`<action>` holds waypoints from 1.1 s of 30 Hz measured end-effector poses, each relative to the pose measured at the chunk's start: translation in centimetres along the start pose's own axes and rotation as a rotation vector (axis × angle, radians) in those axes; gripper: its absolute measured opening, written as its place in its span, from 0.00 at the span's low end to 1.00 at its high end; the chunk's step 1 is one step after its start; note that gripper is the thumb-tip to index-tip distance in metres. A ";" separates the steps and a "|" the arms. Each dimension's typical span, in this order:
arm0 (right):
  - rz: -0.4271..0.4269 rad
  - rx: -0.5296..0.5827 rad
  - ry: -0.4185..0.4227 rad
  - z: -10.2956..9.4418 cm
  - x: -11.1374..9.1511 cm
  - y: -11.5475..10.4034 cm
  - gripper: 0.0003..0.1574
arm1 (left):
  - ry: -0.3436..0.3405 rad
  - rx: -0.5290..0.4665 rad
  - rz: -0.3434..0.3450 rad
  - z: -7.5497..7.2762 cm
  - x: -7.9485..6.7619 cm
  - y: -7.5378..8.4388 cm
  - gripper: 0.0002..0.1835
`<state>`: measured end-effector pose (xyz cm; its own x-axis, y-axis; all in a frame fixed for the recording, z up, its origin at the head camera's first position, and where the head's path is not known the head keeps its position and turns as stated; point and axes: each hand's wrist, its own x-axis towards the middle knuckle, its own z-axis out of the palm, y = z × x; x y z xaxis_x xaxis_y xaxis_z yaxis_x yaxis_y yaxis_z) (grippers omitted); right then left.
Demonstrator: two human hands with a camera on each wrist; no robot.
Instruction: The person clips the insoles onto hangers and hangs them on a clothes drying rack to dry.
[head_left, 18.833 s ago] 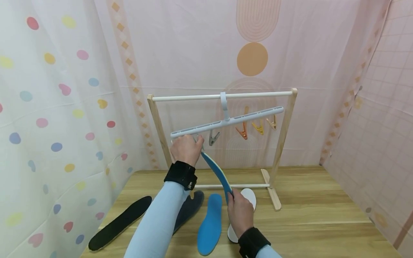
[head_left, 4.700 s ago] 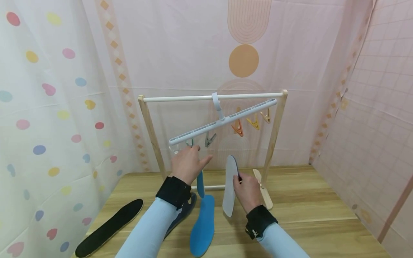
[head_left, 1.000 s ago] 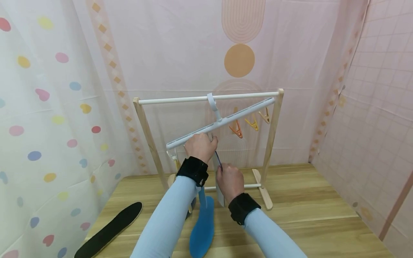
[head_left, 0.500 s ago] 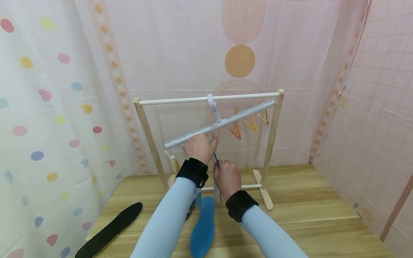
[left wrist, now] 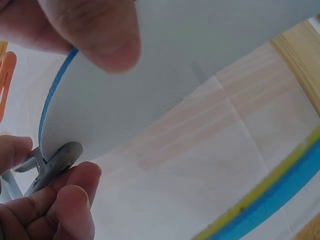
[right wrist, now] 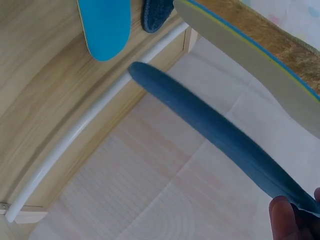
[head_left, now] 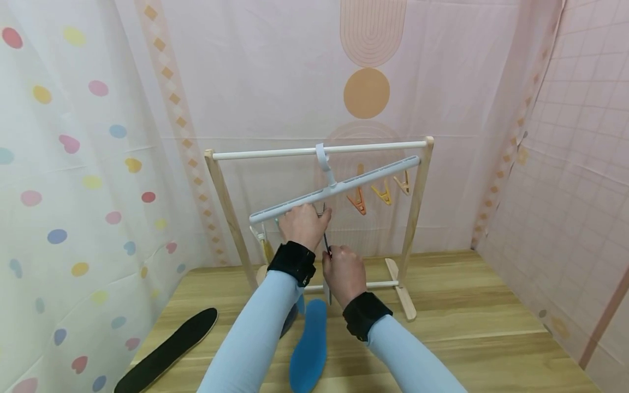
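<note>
Your left hand (head_left: 303, 225) pinches a grey clip (left wrist: 56, 162) at the upper tip of the insole (left wrist: 120, 105) your right hand (head_left: 345, 273) grips, long axis near-vertical, above the wooden table (head_left: 472, 322) before patterned cloth (head_left: 275, 76).

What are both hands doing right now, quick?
Left hand: closed, pinching the gray clip.
Right hand: closed, holding the gray-and-blue insole.

You are in a curtained nook, its wider room unclear: a white fabric drape with coloured dots (head_left: 88, 202) at left, a pale-pink patterned fabric drape (head_left: 295, 87) ahead, a light wood-grain tabletop (head_left: 472, 322) below.
</note>
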<state>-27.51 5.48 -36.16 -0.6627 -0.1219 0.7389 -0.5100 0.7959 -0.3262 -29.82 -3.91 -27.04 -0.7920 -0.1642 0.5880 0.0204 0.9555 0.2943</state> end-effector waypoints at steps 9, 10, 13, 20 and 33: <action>0.002 -0.013 -0.029 -0.1 -1.1 0.3 0.18 | 0.012 -0.015 0.014 -0.1 -0.2 -0.5 0.29; -0.002 -0.018 -0.029 0.0 -1.2 0.4 0.18 | 0.015 -0.023 0.022 -0.1 -0.2 -0.6 0.29; -0.010 -0.024 -0.025 0.2 -1.5 0.8 0.20 | 0.027 -0.024 0.050 -0.4 -0.5 -1.1 0.31; -0.008 -0.057 -0.029 0.1 -2.0 1.7 0.19 | 0.020 -0.057 0.070 -0.8 -1.4 -2.4 0.34; 0.012 -0.042 -0.036 -0.7 -2.5 2.8 0.17 | -0.045 -0.054 0.094 -1.7 -2.6 -3.2 0.34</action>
<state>-26.92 8.47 -38.51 -0.6885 -0.1331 0.7129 -0.4790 0.8216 -0.3091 -26.79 -6.98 -28.23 -0.8115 -0.0626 0.5810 0.1276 0.9512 0.2808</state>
